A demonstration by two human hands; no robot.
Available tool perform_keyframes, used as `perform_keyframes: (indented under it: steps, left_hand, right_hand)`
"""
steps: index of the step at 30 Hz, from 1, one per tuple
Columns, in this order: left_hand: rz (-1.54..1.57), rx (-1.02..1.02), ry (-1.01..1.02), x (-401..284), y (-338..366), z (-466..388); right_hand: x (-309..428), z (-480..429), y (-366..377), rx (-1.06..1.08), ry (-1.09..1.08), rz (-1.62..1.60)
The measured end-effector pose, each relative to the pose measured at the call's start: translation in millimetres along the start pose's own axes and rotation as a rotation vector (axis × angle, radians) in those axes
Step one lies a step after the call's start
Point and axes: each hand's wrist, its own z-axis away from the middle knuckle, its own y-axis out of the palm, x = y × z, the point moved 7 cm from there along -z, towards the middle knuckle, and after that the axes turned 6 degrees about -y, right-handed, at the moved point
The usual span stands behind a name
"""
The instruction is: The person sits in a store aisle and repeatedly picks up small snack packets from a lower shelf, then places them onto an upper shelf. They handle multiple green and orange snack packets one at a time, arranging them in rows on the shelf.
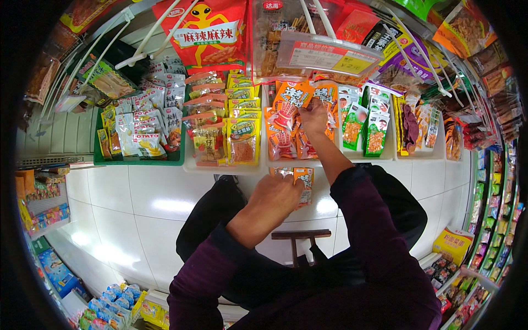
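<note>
My left hand (pixel 270 202) is closed on orange snack packets (pixel 306 177) with white lettering, held over the floor just in front of the white bin. My right hand (pixel 312 117) reaches into that white plastic bin (pixel 270 164), its fingers at the edge of an upright orange snack packet (pixel 291 99). More orange packets (pixel 281 142) printed with a red hand shape fill the bin. Whether my right fingers grip the packet cannot be told, since the fingertips are partly hidden.
Left are a bin of yellow noodle packets (pixel 243 142) and a green bin (pixel 138 161) of white packets. Green-and-white packets (pixel 376 134) stand to the right. Metal display hooks (pixel 154 33) and a price tag holder (pixel 330 55) jut out above. A stool (pixel 301 235) is below.
</note>
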Motion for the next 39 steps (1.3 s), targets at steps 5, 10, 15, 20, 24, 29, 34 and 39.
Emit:
perform_keyframes:
  steps: [5, 10, 15, 20, 24, 29, 34, 39]
  left_hand:
    - [0.024, -0.045, 0.008, 0.9, 1.7, 1.9]
    - [0.021, -0.095, 0.021, 0.1, 3.8, 6.0]
    - [-0.011, -0.045, -0.002, -2.9, 6.5, 3.6]
    - [-0.016, -0.032, 0.017, -6.0, 11.5, 1.5]
    - [-0.042, -0.025, 0.022, -8.1, 16.4, -4.8]
    - [-0.046, -0.018, 0.003, -3.1, 18.2, 0.4]
    - [-0.045, -0.015, -0.004, -6.4, 14.6, -1.0]
    - [-0.021, -0.019, 0.015, -8.0, 17.3, -0.7]
  right_hand:
    - [-21.1, 11.5, -28.1, -0.052, 0.102, -0.764]
    - [-37.7, 25.6, -97.5, -0.014, 0.276, -0.798]
    - [-56.7, 49.1, -124.3, 0.143, 0.361, -0.742]
    - [-89.0, 65.1, -96.8, 0.139, 0.294, -0.356]
    - [-69.0, 65.2, -73.2, 0.103, -0.035, -0.006]
    - [-20.3, 81.6, -57.7, 0.042, -0.016, 0.359]
    - [-15.1, 75.1, -54.8, 0.263, 0.069, 0.286]
    - [4.2, 75.9, -40.9, 0.296, 0.131, 0.168]
